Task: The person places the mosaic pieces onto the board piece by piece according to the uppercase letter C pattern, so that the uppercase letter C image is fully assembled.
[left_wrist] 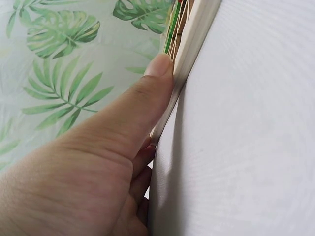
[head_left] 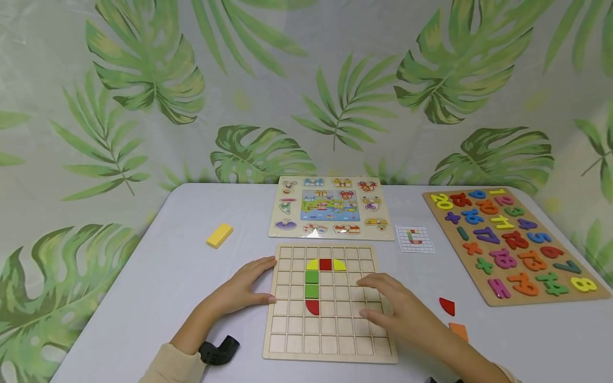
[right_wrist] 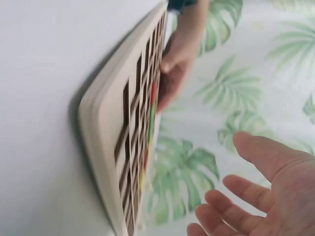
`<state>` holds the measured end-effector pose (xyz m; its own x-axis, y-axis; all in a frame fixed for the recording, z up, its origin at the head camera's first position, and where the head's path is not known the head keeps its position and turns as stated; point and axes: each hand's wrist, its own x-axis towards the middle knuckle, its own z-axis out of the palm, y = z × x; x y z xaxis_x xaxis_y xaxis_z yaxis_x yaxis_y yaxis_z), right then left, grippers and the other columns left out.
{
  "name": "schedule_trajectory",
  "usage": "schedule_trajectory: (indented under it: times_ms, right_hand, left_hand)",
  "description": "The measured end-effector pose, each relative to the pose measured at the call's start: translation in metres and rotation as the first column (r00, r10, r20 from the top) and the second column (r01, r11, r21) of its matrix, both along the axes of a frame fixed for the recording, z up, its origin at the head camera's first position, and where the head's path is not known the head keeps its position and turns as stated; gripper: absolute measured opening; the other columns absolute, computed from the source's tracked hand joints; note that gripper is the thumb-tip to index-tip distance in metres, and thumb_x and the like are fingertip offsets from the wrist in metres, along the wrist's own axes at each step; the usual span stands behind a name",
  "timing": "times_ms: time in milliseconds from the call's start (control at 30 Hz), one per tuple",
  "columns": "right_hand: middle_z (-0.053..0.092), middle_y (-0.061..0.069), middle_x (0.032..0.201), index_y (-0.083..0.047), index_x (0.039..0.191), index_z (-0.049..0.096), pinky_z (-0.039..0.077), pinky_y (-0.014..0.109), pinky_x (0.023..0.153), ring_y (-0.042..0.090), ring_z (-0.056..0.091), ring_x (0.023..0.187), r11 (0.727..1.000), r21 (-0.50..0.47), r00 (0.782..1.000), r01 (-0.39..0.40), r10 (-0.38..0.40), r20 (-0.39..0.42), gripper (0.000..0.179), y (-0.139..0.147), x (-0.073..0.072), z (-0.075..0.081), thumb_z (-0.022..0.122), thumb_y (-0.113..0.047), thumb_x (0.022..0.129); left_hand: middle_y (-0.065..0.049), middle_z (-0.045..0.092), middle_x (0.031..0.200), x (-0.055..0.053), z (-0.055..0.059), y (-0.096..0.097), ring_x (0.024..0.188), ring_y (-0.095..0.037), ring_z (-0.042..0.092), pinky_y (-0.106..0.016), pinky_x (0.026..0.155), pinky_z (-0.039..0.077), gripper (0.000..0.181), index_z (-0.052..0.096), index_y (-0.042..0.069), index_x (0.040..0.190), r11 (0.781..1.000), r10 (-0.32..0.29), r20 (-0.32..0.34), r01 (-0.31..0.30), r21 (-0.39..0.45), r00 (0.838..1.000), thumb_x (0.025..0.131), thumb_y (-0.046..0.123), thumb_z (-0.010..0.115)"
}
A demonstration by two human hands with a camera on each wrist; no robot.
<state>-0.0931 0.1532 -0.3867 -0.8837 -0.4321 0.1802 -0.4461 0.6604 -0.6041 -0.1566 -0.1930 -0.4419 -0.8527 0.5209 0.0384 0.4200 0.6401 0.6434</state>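
A square wooden grid board lies on the table. Set into its cells are a red square between two yellow quarter-circles, two green squares below the left one, and a red quarter-circle under those. My left hand rests along the board's left edge, its thumb touching the rim and its fingers fairly straight. Over the board's right side hovers my right hand, fingers spread and relaxed, holding nothing. In the right wrist view that hand stands apart from the board.
A loose red quarter-circle and an orange square lie right of the board. Behind it are a picture puzzle and a pattern card. A number board fills the far right; a yellow block sits at left.
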Motion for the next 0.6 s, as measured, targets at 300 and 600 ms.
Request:
schedule_trajectory:
  times_ms: [300, 600]
  right_hand:
    - [0.052, -0.007, 0.115, -0.02, 0.118, 0.054, 0.049, 0.027, 0.076, 0.006, 0.046, 0.102, 0.989, 0.024, 0.983, 0.146, -0.142, -0.117, 0.048, 0.071, 0.021, 0.003, 0.073, -0.025, 0.075]
    - [0.057, 0.001, 0.113, -0.014, 0.116, 0.055, 0.05, 0.032, 0.074, 0.014, 0.054, 0.093, 0.958, 0.159, 0.964, 0.239, -0.253, 0.076, 0.05, 0.114, 0.032, -0.018, 0.071, -0.037, 0.074]
  left_hand:
    - [-0.008, 0.031, 0.142, 0.0, 0.001, -0.001, 0.13, -0.029, 0.023, -0.048, 0.103, 0.02, 0.083, 0.035, 0.007, 0.138, 1.0, -0.013, -0.017, 0.013, 0.001, 1.0, 0.073, 0.048, 0.068]
    - [-0.007, 0.03, 0.143, 0.001, 0.002, 0.0, 0.131, -0.027, 0.022, -0.046, 0.104, 0.02, 0.084, 0.035, 0.008, 0.138, 1.0, -0.017, -0.011, 0.017, 0.0, 1.0, 0.073, 0.048, 0.068]
